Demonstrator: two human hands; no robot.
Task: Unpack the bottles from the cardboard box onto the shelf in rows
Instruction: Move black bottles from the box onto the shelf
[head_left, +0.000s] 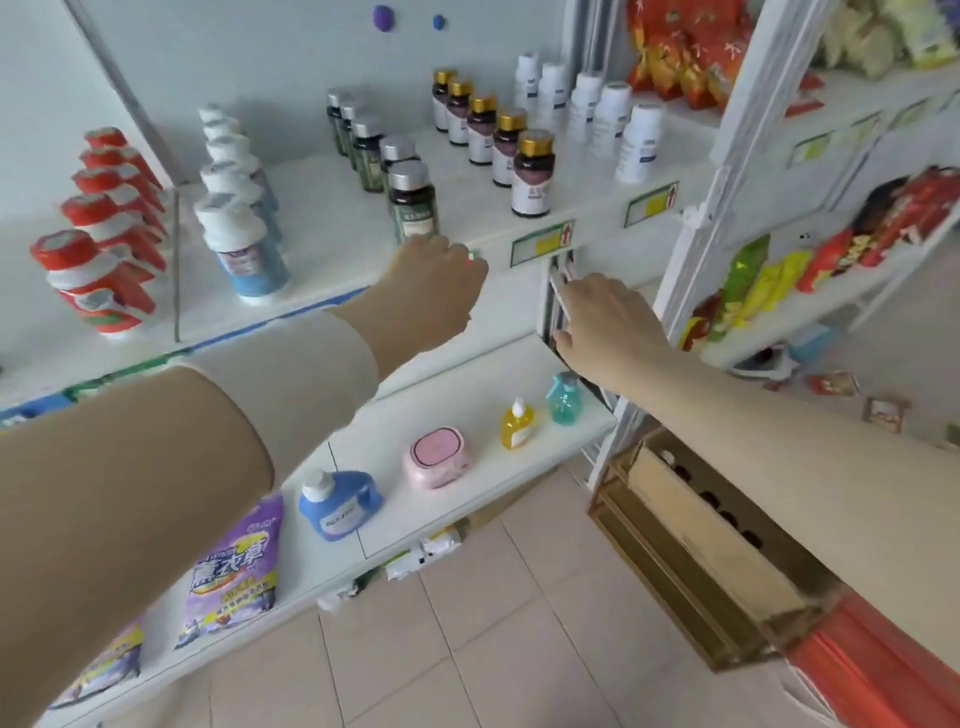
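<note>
- The left hand (436, 291) is at the front edge of the shelf (332, 218), its fingers curled against the base of the front silver-capped bottle (413, 200); a grip cannot be confirmed.
- The right hand (608, 322) is beside the left, fingers spread, holding nothing.
- The cardboard box (701, 525) is on the floor under the right forearm, well below both hands.

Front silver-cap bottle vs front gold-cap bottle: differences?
The silver-cap bottle has a silver lid and greenish label; the gold-cap bottle a gold lid and pale label. The left hand covers the silver-cap bottle's base; the gold-cap bottle stands fully visible. Both are dark, upright, heading their rows.
</note>
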